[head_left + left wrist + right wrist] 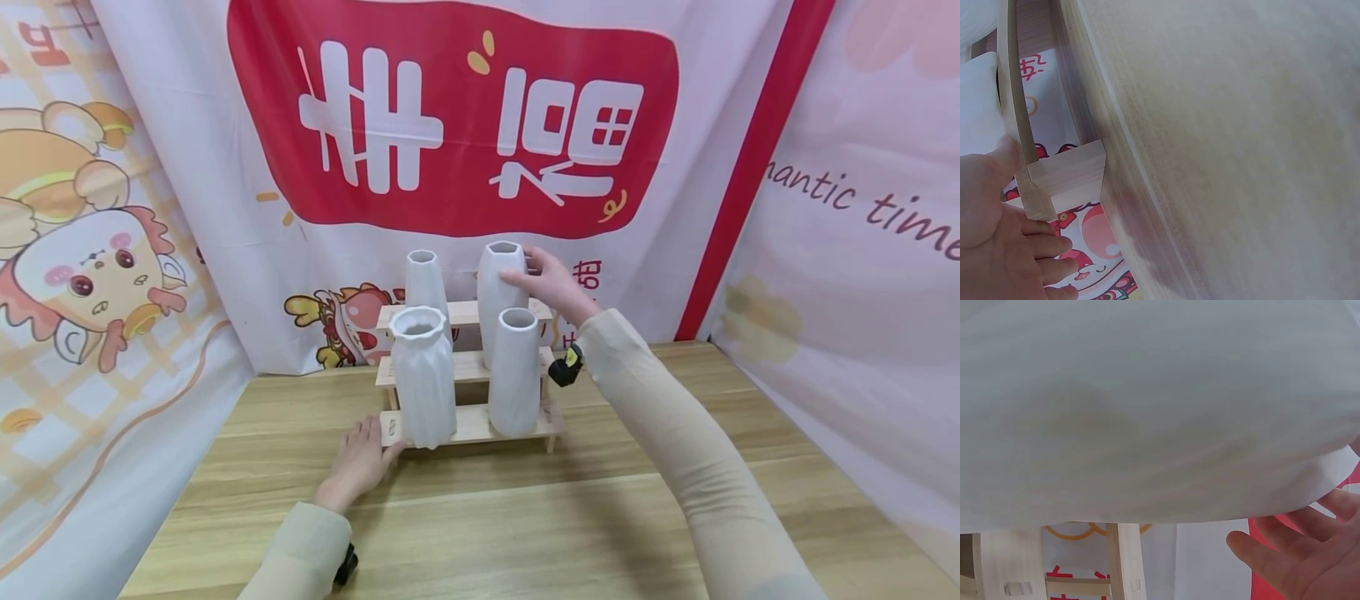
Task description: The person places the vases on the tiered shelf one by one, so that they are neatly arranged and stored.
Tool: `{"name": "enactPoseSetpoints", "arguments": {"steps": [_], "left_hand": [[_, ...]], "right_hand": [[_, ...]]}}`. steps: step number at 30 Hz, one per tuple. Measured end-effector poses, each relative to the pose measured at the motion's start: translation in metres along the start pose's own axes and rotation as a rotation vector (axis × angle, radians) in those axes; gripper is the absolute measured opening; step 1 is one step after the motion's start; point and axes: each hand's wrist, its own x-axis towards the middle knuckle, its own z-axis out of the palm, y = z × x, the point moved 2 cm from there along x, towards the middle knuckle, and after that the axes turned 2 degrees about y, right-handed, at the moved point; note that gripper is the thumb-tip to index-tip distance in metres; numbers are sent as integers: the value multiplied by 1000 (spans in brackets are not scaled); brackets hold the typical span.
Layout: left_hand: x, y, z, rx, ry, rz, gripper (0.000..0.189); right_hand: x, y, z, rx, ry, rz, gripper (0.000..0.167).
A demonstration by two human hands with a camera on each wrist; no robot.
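A tiered wooden stand (471, 421) holds white vases. My left hand (358, 462) is at the left end of its lowest shelf; in the left wrist view the thumb (1009, 156) lies against the plank end (1036, 199), the other fingers on its opposite side. With my right hand (551, 282) I grip a tall faceted vase (491, 287) near its rim, thumb in front, fingers behind. Its base overlaps the middle shelf. On the lowest shelf stand a fluted vase (423, 383) at left and a smooth cylindrical vase (514, 375) at right. Behind the fluted one rises a slim vase (424, 279), its base hidden.
The stand is on a wood-grain table (480, 525), near its back edge. A printed cloth (195, 108) with a red panel hangs right behind. More printed cloth (825, 275) closes off the right side, and a cartoon-patterned one (90, 275) the left.
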Motion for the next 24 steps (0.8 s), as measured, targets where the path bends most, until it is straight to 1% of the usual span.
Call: {"name": "enactPoseSetpoints", "arguments": {"steps": [2, 9, 14, 21, 24], "left_hand": [[0, 0, 0, 0, -1, 0, 74], [-2, 0, -1, -5, -10, -6, 74], [-2, -1, 0, -6, -12, -11, 74], [0, -2, 1, 0, -7, -10, 74], [1, -2, 2, -4, -10, -10, 74]], "right_hand": [[-1, 1, -1, 4, 1, 9, 70], [-4, 4, -4, 2, -12, -6, 70], [-7, 9, -9, -21, -9, 5, 70], [-15, 14, -19, -82, 11, 33, 77], [-19, 16, -24, -91, 15, 37, 76]]}}
